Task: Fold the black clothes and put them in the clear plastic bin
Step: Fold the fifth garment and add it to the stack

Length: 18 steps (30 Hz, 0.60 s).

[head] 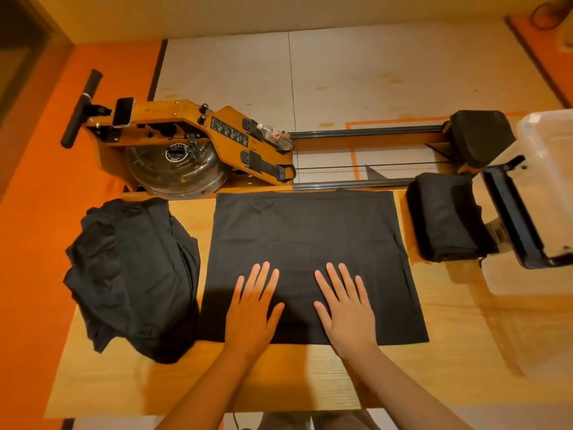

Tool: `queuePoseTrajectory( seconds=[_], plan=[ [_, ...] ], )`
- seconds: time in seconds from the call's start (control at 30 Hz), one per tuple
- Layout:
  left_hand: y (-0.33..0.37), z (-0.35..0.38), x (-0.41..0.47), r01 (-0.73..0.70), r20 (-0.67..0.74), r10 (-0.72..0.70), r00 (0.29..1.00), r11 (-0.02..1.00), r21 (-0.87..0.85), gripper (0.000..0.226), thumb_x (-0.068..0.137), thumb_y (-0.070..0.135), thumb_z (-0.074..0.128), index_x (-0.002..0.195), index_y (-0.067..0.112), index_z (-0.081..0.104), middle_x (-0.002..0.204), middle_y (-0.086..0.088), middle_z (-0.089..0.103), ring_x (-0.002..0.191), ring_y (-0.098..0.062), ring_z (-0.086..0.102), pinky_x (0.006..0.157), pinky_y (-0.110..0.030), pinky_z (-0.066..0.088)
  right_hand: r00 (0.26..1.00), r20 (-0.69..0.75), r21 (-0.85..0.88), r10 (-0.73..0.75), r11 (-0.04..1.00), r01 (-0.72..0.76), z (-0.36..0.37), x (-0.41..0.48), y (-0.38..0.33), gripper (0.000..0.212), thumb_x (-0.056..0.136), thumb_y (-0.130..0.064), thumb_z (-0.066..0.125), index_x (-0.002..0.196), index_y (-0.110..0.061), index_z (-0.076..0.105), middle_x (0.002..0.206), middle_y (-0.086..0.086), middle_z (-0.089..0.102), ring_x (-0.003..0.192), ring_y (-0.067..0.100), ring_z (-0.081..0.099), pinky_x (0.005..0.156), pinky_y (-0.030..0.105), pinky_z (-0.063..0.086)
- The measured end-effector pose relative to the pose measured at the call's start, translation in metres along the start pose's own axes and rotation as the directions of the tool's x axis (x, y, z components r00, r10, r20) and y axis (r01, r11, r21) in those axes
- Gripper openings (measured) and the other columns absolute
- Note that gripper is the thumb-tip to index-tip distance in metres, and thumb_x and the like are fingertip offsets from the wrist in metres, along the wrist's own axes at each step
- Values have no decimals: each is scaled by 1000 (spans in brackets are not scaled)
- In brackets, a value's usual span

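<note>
Smoothing spread black rectangular cloth garment [310, 237]: left hand [252, 308] and right hand [345, 308] flat on it, fingers straight, gripping nothing. Next, likely: pinch its near edge, fold over.

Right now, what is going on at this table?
A person is folding black clothes. The left hand and right hand lie flat on a black garment spread on the table. A crumpled pile lies to its left; a folded stack sits to its right, beside the clear plastic bin.
</note>
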<state>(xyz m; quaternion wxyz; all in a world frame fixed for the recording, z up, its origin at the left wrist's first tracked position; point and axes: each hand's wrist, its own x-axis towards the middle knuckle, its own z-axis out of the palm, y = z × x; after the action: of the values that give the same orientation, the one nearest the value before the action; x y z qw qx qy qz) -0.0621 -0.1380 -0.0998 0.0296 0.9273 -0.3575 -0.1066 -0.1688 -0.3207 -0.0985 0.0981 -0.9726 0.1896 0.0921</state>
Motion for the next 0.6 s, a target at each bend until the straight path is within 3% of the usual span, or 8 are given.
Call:
queuePoseTrajectory(
  seconds=[0.17, 0.3, 0.4, 0.6],
  plan=[
    [-1, -5, -20, -6, -16, 6, 1000, 1000, -25, 62, 100, 52, 18, 153, 20, 20, 160, -7, 21, 148, -25, 18, 118, -41, 10, 998, -60, 34, 5, 999, -3, 5, -37, 1, 59, 101, -53, 10, 153, -27, 22, 160, 0, 19, 149, 22, 9, 118, 41, 6],
    [-13, -4, -50, -14, -23, 13, 1000, 998, -53, 62, 102, 53, 15, 152, 17, 24, 158, -9, 26, 146, -25, 20, 117, -42, 13, 993, -117, 10, 10, 1000, -9, 5, -64, 17, 58, 100, -51, 18, 152, -25, 22, 159, 2, 20, 149, 24, 10, 117, 43, 8],
    [-24, 3, -64, 51, 1, -51, 999, 996, -76, 64, 101, 54, 14, 150, 17, 29, 156, -9, 28, 144, -27, 25, 117, -40, 9, 994, -84, 5, 74, 997, -73, 16, -80, 24, 58, 102, -51, 9, 152, -25, 19, 159, 3, 24, 149, 24, 10, 117, 44, 10],
    [-41, 8, -80, 165, -24, -171, 985, 974, -154, 68, 101, 56, 12, 152, 12, 25, 159, -11, 22, 149, -28, 12, 119, -39, 4, 962, -113, 68, 247, 968, -241, 25, -108, 44, 58, 102, -50, 10, 152, -24, 24, 158, 4, 24, 149, 21, 11, 119, 40, 5]
  ],
)
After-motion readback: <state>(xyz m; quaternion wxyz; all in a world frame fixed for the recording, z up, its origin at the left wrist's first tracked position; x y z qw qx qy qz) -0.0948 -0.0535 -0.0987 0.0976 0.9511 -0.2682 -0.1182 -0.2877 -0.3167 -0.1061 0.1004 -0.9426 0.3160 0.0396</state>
